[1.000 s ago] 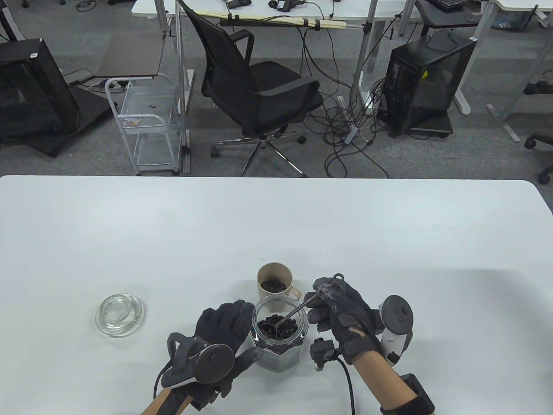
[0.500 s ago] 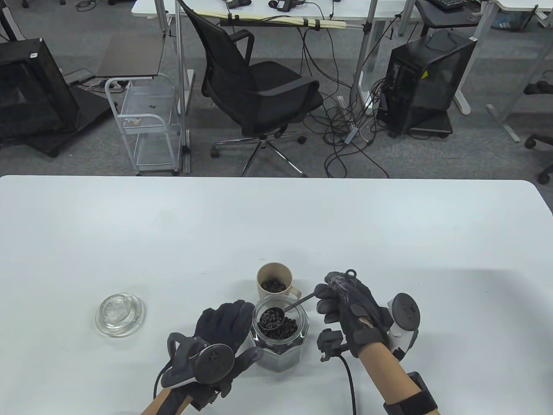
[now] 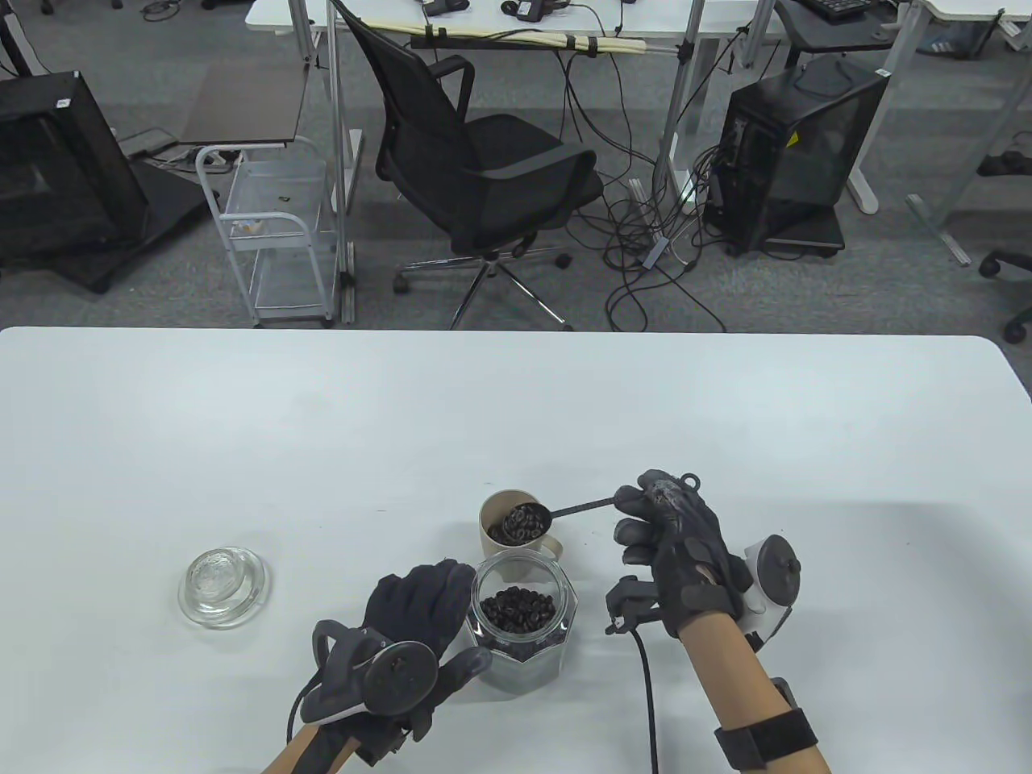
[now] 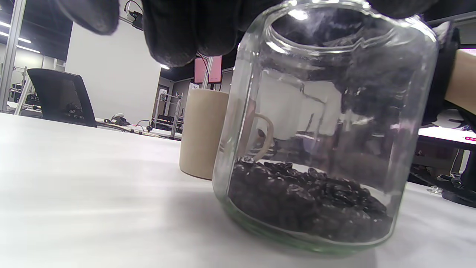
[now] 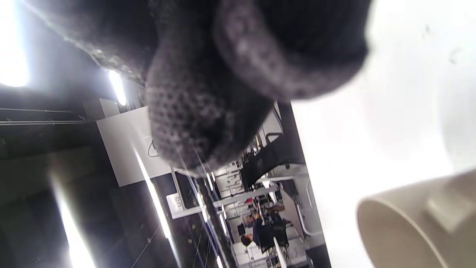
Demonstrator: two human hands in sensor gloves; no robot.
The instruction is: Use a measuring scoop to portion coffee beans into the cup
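A beige cup [image 3: 493,516] [image 4: 202,134] [image 5: 420,223] with beans in it stands just beyond a glass jar [image 3: 524,645] [image 4: 327,126] of coffee beans. My right hand [image 3: 645,516] pinches the handle of a dark measuring scoop [image 3: 528,520], whose bean-filled bowl hangs over the cup's mouth. My left hand [image 3: 427,601] wraps the jar's left side, fingers [image 4: 174,33] curled at its shoulder. The right wrist view is tilted; glove fingers [image 5: 208,111] fill the top and hide the scoop.
A round glass lid [image 3: 223,586] lies on the white table [image 3: 322,443] left of the jar. A black cable [image 3: 649,693] trails from my right wrist. Beyond the table's far edge stand an office chair [image 3: 484,161] and a wire cart [image 3: 274,234].
The right hand lifted the loaded scoop out of the jar and carried it back and right until its bowl sits over the cup. The left hand and jar stayed put.
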